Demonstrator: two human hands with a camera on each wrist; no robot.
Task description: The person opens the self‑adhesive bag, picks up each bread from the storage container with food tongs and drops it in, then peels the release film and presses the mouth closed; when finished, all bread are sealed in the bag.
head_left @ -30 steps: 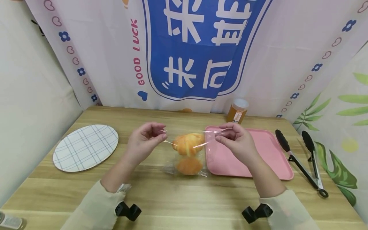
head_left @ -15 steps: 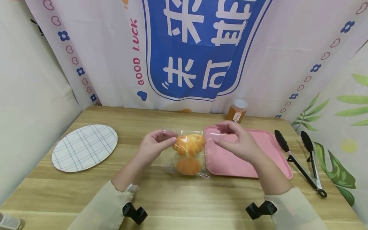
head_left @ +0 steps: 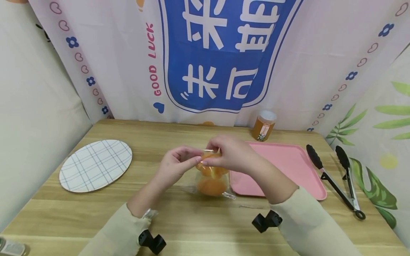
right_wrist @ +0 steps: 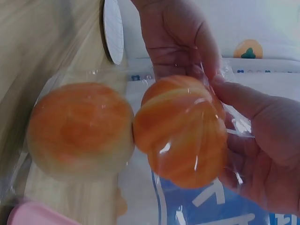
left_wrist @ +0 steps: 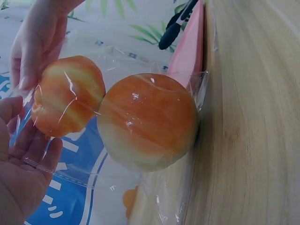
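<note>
In the head view a clear plastic bag (head_left: 230, 195) stands near the middle of the wooden table. Inside it, a round golden bun (head_left: 211, 186) is at the bottom, and a ridged, croissant-like bread (left_wrist: 70, 96) sits directly above. My left hand (head_left: 174, 166) pinches the bag's top edge at the left. From the right, my right hand (head_left: 236, 154) pinches the same edge, its thumb tip meeting the left thumb. Both wrist views show the fingers behind the film and the thumbs in front. My hands partly cover the upper bread in the head view.
A pink tray (head_left: 285, 167) lies just right of the bag, with black-tipped tongs (head_left: 339, 188) beyond it. An amber jar (head_left: 264, 126) stands behind the tray. At left is an oval checked board (head_left: 96, 165); a small bottle (head_left: 12, 247) is at the near left corner.
The bag's opening was stretched wide between both hands. My right hand let go of its side, then moved left to the left hand; the left hand moved slightly right. The breads stayed put.
</note>
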